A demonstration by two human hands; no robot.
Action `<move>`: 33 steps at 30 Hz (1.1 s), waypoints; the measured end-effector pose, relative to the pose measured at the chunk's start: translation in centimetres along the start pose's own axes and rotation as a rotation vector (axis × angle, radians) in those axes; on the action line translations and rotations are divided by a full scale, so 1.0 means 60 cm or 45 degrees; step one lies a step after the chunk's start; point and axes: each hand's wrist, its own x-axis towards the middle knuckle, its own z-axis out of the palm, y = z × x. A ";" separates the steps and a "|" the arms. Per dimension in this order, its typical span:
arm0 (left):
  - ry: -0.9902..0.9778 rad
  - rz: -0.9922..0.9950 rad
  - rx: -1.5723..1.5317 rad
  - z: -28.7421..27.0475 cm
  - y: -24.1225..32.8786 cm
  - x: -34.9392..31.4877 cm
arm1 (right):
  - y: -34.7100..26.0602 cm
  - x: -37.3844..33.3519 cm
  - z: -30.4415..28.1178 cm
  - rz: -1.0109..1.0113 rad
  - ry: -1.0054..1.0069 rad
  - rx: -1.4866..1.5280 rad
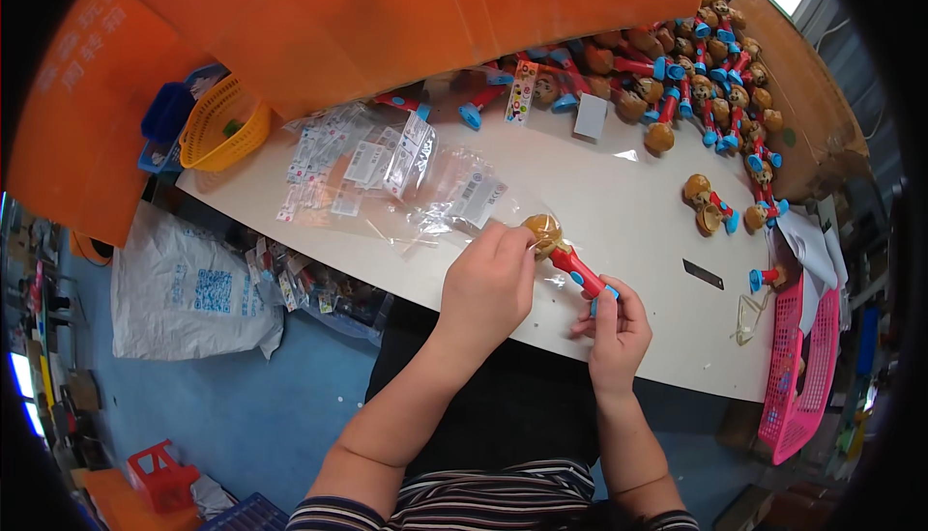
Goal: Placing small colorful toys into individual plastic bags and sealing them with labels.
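Observation:
Between my hands, over the table's near edge, lies a toy with a round brown head, red handle and blue end (577, 268). My left hand (490, 278) is closed at the brown head, its fingertips pinched against it. The blue end sits in the fingers of my right hand (619, 333). Clear film seems to surround the toy, but its edges are hard to make out. Just beyond my left hand, clear plastic bags with white printed labels (387, 169) lie overlapping on the white table (648, 241).
Similar toys (677, 77) are heaped at the far right, beside a cardboard box wall (822, 96). A big orange board (406, 19) leans over the table's back. A yellow basket (253, 135) stands left, a pink basket (807, 376) right. A flat dark metal strip (703, 274) lies on the tabletop.

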 end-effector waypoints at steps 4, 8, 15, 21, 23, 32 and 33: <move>0.042 0.074 0.066 0.006 0.007 0.005 | 0.013 -0.017 0.010 -0.079 -0.090 -0.211; 0.014 0.218 0.087 0.008 0.000 0.014 | 0.007 0.008 0.005 -0.868 -0.272 -0.739; 0.003 0.090 -0.016 0.004 0.012 0.005 | 0.020 -0.001 0.003 -0.639 -0.124 -0.559; 0.140 0.144 -0.029 0.005 0.010 0.010 | 0.004 0.015 0.023 -0.804 -0.182 -0.632; -0.014 0.256 -0.016 0.007 0.013 0.008 | 0.001 0.017 0.022 -0.671 -0.161 -0.532; -0.086 0.108 0.030 0.016 0.017 -0.019 | 0.004 0.004 -0.010 -0.283 -0.160 -0.767; -0.087 0.105 0.029 0.020 0.017 -0.021 | 0.008 0.002 -0.012 -0.311 -0.111 -0.772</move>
